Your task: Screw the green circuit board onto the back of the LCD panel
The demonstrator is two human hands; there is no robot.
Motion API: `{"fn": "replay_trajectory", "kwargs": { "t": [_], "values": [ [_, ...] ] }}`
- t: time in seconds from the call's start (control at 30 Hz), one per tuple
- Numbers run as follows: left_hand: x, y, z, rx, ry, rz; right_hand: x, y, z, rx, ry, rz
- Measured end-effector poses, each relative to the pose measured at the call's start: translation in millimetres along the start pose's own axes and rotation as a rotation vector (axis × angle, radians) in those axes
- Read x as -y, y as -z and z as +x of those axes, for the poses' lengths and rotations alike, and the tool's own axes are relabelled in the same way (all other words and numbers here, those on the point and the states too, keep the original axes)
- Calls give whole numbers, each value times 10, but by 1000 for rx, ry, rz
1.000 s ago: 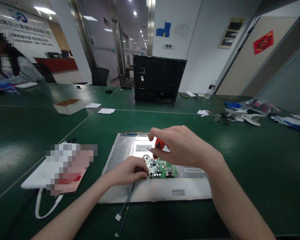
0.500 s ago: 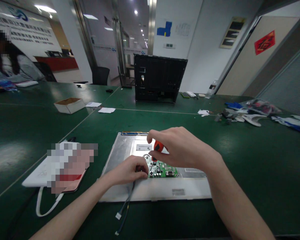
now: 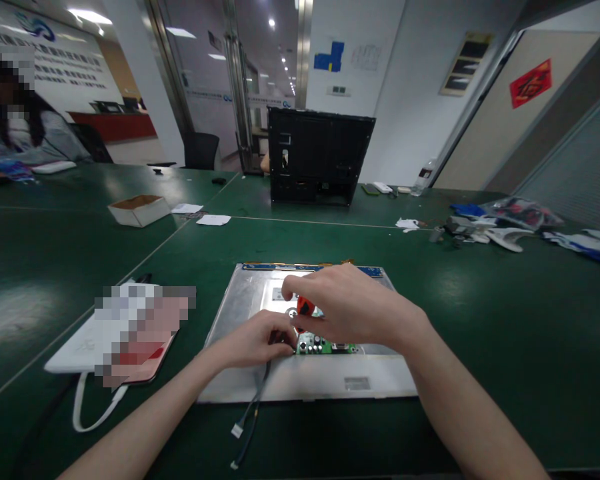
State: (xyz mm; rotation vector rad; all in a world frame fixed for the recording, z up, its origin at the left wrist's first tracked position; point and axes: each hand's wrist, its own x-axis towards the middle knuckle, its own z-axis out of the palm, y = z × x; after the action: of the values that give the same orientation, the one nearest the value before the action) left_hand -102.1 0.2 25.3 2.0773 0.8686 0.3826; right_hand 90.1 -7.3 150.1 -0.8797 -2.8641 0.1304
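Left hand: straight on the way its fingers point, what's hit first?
Likely the green circuit board, right beside the left hand; depth is unclear, so the red screwdriver in the right hand might come first.

Right hand (image 3: pixel 337 303) arched just beside and slightly above left hand (image 3: pixel 260 338), left fingers (image 3: pixel 281 323) curled, forearms (image 3: pixel 153 407) slanting inward
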Motion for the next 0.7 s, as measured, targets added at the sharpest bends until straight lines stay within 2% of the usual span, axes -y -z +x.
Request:
{"fn": "replay_trajectory", "kwargs": {
  "t": [0.7],
  "values": [
    [11, -27, 9, -3, 17, -28, 20, -20, 40, 27, -11, -26]
  ]
}}
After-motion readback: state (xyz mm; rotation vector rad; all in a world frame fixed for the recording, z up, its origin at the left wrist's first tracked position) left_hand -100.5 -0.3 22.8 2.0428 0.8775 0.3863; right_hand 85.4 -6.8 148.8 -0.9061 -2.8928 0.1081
